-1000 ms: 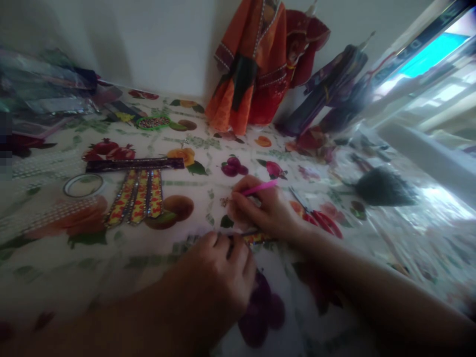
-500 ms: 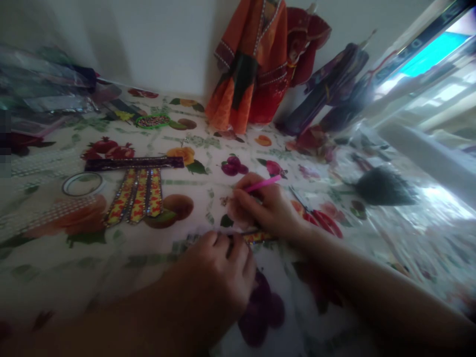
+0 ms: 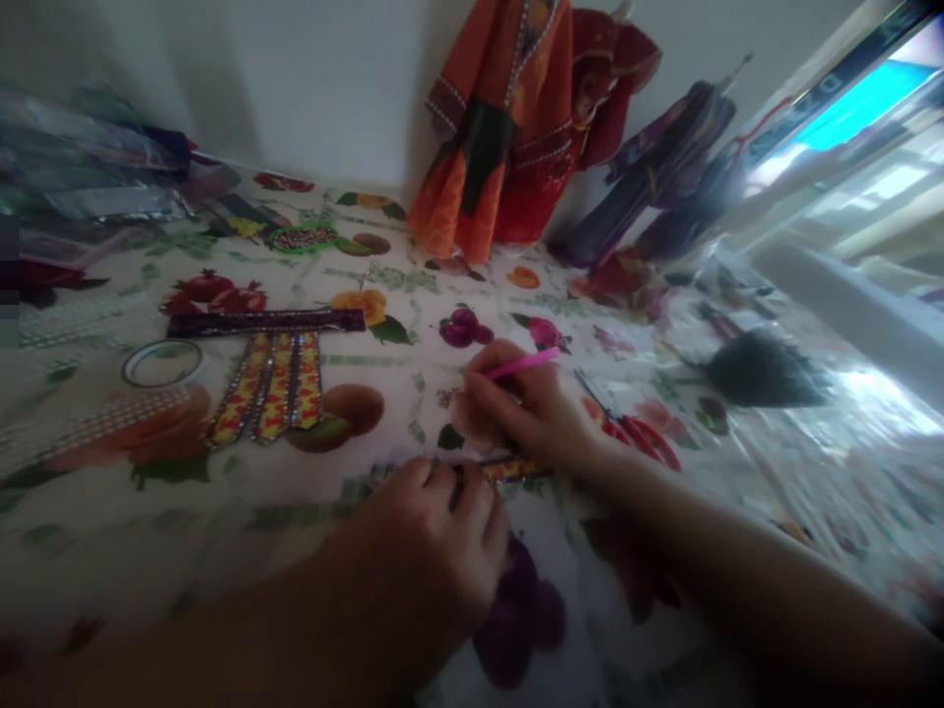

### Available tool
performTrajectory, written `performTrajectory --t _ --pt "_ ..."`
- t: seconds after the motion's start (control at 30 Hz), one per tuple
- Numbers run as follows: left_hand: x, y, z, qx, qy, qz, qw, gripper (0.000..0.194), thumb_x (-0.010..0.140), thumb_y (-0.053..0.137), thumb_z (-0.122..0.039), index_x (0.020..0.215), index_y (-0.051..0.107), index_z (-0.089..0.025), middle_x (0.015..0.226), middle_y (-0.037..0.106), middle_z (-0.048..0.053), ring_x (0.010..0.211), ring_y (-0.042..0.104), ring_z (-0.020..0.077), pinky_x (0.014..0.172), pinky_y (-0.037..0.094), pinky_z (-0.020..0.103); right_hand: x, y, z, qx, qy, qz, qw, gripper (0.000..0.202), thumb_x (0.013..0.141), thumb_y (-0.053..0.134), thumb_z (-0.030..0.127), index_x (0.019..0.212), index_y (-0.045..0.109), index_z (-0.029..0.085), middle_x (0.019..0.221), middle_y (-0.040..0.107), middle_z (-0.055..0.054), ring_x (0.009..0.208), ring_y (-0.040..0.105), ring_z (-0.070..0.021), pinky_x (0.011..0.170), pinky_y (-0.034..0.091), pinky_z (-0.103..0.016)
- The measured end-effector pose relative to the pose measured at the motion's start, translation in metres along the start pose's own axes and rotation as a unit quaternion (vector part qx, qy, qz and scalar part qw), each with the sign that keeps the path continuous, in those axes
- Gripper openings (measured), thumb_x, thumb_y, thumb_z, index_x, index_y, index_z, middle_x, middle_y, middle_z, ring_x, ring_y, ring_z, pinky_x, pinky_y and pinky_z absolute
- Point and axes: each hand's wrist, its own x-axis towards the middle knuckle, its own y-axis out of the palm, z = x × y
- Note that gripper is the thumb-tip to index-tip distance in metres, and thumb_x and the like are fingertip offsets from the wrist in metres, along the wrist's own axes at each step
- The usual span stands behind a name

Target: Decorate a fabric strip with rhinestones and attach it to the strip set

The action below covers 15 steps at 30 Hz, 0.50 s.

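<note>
My right hand (image 3: 542, 408) is closed in a pinch around a slim pink pen-like stick (image 3: 525, 364), whose back end points up to the right. Its working tip is hidden by the fingers. Just left of those fingertips lies a small cluster of shiny bits (image 3: 446, 397), probably beads. My left hand (image 3: 442, 536) rests lower down with curled fingers on a narrow yellow-and-red patterned strip (image 3: 516, 470). Most of that strip is covered by the hand. Farther left, three similar strips (image 3: 278, 388) edged with stones hang below a dark purple band (image 3: 265, 323).
Red-handled scissors (image 3: 638, 433) lie right of my right hand. A tape roll (image 3: 163, 365) and bead trim (image 3: 110, 423) are at left. Behind stand a green dish of beads (image 3: 302, 239) and dressed figures (image 3: 479, 147) by the wall. A dark bundle (image 3: 767, 369) and plastic bags fill the right.
My right hand and the pink stick have shifted very slightly to the right, and the shiny cluster shows more clearly. My left hand stays on the strip.
</note>
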Motion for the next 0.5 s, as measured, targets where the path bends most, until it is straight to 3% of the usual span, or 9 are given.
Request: performTrajectory --t 0.5 --pt "-0.0003 0.0019 -0.0009 0.003 -0.004 -0.009 1.0 0.014 0.087 0.063 -0.021 0.094 0.069 -0.012 0.097 0.071 0.013 0.068 0.06 0.023 0.053 0.045 0.035 0.0013 0.0019 0.003 -0.044 -0.034 0.002 0.998 0.011 0.096 0.053 0.024 0.087 0.058 0.018 0.074 0.065 0.0 0.067 0.059 -0.011 0.064 0.046 -0.025"
